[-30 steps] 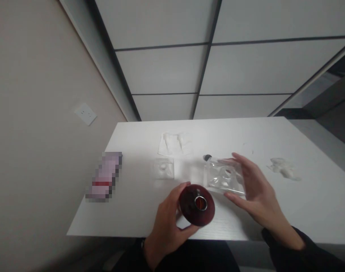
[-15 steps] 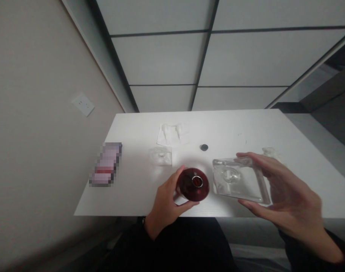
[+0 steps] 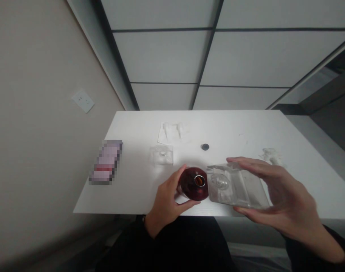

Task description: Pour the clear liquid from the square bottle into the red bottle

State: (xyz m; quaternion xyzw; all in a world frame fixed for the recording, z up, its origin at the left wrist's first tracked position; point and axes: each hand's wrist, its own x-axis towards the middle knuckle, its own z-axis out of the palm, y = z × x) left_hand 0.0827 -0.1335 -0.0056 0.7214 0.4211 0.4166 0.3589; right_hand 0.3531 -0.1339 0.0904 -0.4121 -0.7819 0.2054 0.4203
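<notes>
My left hand is wrapped round a dark red-brown round bottle, whose open mouth faces up. In my right hand is a clear, square-sided bottle with a round neck, gripped between thumb and fingers. It is tilted, its neck end towards the red-brown bottle; the two overlap in view at the edge, and I cannot tell whether they touch. A small dark round cap lies on the table just beyond the bottles.
On the white table sits a clear square piece with a round knob. Behind it, two whitish slender pieces lie on a pale sheet. Crumpled clear plastic is at the right, a blurred-out pinkish object at the left edge.
My right hand has moved left and tilted the clear bottle, bringing its neck end up to the red-brown bottle. My left hand has stayed nearly still.
</notes>
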